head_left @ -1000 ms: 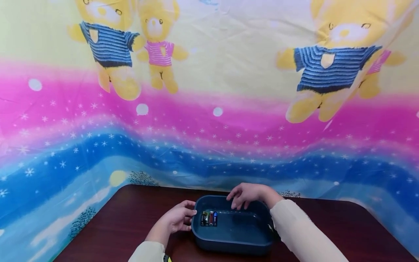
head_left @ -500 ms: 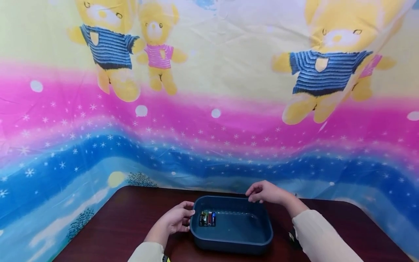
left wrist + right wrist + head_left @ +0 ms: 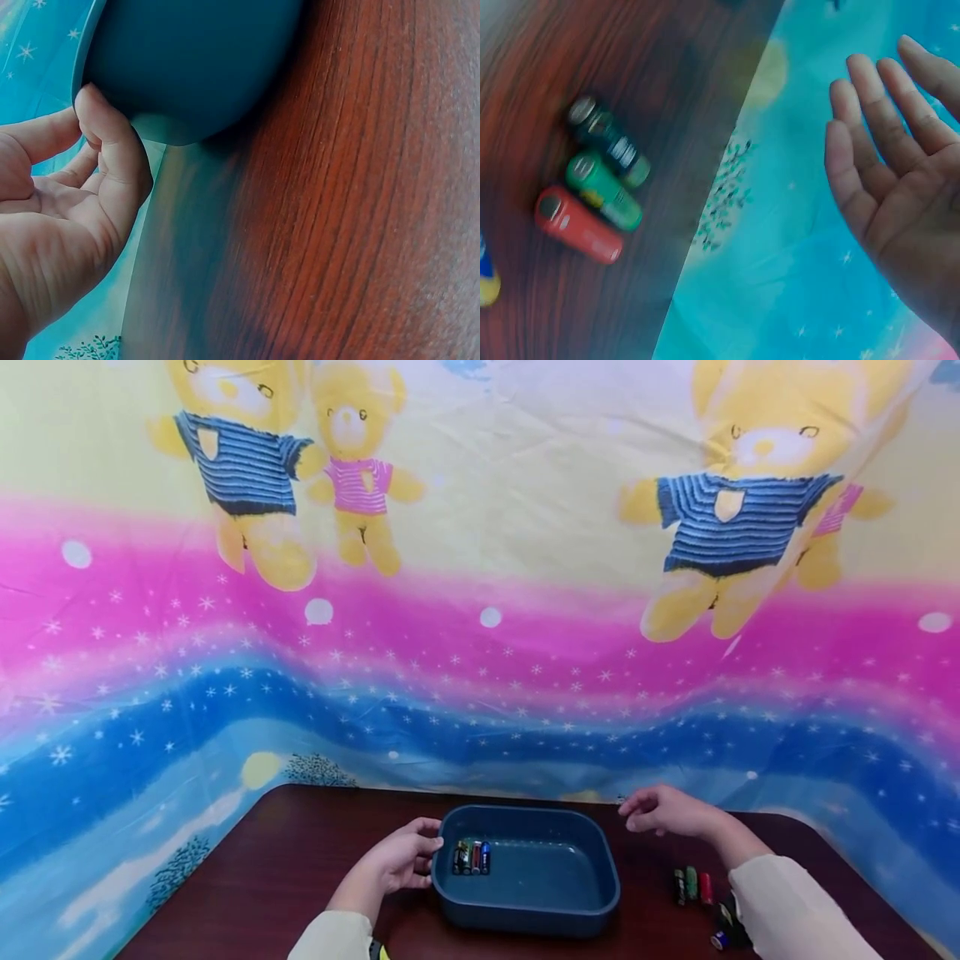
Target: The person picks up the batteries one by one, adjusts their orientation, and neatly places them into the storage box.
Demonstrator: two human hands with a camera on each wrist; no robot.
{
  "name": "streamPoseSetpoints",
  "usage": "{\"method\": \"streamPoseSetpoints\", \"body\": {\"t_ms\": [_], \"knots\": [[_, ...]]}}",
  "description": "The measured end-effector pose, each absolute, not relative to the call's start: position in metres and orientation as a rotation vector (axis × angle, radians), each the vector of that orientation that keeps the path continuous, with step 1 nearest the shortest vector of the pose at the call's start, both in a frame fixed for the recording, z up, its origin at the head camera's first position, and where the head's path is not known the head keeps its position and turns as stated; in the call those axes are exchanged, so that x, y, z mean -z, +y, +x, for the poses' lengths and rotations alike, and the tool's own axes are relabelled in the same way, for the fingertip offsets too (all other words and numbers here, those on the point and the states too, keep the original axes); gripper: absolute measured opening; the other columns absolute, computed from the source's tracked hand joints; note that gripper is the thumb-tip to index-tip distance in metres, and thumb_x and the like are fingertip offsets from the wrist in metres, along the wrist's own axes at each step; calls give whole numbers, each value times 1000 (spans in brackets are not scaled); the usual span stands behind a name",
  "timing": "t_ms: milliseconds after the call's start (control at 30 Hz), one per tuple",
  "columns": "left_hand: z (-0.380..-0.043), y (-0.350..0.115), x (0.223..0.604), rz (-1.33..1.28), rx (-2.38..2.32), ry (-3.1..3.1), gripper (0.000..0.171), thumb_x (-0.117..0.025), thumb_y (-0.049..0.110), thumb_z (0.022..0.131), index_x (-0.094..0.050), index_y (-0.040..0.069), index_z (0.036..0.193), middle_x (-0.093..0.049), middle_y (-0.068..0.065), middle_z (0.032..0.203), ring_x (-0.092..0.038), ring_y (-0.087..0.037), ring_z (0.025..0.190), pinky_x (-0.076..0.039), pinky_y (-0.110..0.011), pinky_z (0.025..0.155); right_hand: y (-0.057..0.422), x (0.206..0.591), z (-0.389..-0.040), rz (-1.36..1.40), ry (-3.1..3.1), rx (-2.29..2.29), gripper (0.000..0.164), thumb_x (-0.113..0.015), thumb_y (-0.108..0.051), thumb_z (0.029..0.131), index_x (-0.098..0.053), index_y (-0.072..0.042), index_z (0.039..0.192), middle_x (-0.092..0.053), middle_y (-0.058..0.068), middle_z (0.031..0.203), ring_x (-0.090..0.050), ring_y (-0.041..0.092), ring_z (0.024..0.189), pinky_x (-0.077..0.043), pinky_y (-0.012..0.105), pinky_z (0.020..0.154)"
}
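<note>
A dark blue rectangular plastic box stands on the table. Several batteries lie side by side inside it, by its left wall. My left hand holds the box at its left rim; the left wrist view shows bent fingers against the wall. To the right of the box, my right hand hovers over the far part of the table, fingers relaxed and holding nothing. Nearer to me, below that hand, lie a black battery, a green battery and a red battery in a row.
A blue battery lies apart, close to the right sleeve. The dark wooden table has rounded far corners. Behind it hangs a cloth printed with bears and snowflakes.
My right hand has moved from over the box to the right, past its rim. The batteries beside the box have come into sight. My left hand has stayed at the rim.
</note>
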State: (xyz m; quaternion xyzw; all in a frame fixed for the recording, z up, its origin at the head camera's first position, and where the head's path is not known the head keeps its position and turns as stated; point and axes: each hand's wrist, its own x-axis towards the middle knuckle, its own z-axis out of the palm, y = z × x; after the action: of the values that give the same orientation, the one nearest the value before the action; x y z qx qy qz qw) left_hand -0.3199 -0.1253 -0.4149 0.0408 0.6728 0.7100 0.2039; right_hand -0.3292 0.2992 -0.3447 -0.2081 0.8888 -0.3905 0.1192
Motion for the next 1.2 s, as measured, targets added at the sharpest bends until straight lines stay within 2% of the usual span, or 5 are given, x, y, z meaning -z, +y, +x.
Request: {"method": "streamPoseSetpoints", "body": {"t_ms": [233,367,600,833,1200], "knots": [[-319,-125,415,115,-1976,1869,37,-48,11,95,-38,6,131,-54,-8,83,-51,-14,65,-49,-26,56,318,356,-321,-606,2654,1037,25,-66,-12,84,-61,4,103,-61,7,86,-49,18,63,-43,32,54],[-318,-126,415,115,-1974,1874,37,-48,11,95,-38,7,130,-54,-8,83,-51,-14,65,-49,-26,56,330,365,-315,-517,2690,914,26,-69,-9,81,-61,5,101,-61,7,88,-54,20,72,-46,36,63],[-318,-126,415,119,-1986,1858,37,-49,12,95,-39,8,130,-54,-7,81,-51,-13,64,-49,-25,56,346,378,-307,-364,2679,837,37,-75,-8,75,-58,6,106,-58,16,104,-52,40,99,-44,52,81],[-318,-125,414,113,-1980,1857,37,-48,13,96,-40,8,132,-54,-7,82,-51,-13,65,-49,-24,56,351,395,-302,-294,2789,672,36,-81,-19,69,-62,-8,98,-49,10,101,-45,35,97,-42,49,77],[-318,-125,415,112,-1976,1862,39,-48,13,96,-38,8,133,-55,-8,85,-51,-13,67,-49,-26,57,351,404,-301,-254,2795,658,40,-83,-22,66,-58,-11,95,-44,10,105,-39,34,95,-41,47,74]]}}
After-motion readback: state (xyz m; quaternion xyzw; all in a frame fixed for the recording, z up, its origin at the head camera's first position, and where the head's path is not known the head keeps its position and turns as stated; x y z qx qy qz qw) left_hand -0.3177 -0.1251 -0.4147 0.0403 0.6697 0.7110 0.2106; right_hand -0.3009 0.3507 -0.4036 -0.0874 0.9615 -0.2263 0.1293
